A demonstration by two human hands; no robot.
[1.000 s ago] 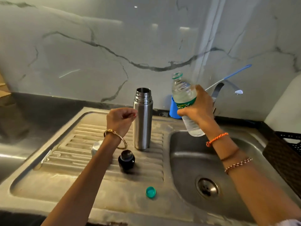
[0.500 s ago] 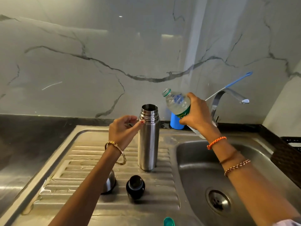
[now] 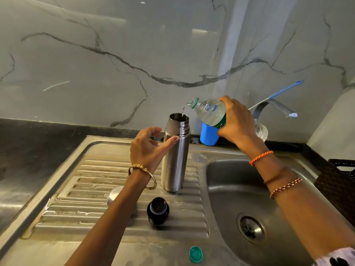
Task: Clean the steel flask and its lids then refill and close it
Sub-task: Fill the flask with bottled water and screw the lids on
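The steel flask [image 3: 175, 156] stands upright and uncapped on the ribbed drainboard [image 3: 80, 191]. My left hand [image 3: 148, 148] is beside it, thumb tip touching its shoulder, fingers loosely curved behind. My right hand [image 3: 237, 120] grips a clear plastic water bottle [image 3: 208, 111], tipped almost level, and a thin stream of water runs from its mouth into the flask's opening. The black inner lid [image 3: 158, 210] lies on the drainboard in front of the flask. The steel outer cap [image 3: 114, 194] sits partly hidden behind my left forearm.
The bottle's green cap [image 3: 196, 254] lies near the front edge. The sink basin [image 3: 226, 189] with its drain [image 3: 250, 229] is at the right, with a steel tap [image 3: 278, 109] behind. A blue cup [image 3: 208, 135] holds a blue-handled brush [image 3: 284, 89]. Dark basket [image 3: 343, 169] at far right.
My right hand has tilted the bottle further over and brought its mouth above the flask, and water now pours in. My left hand stays at the flask's shoulder.
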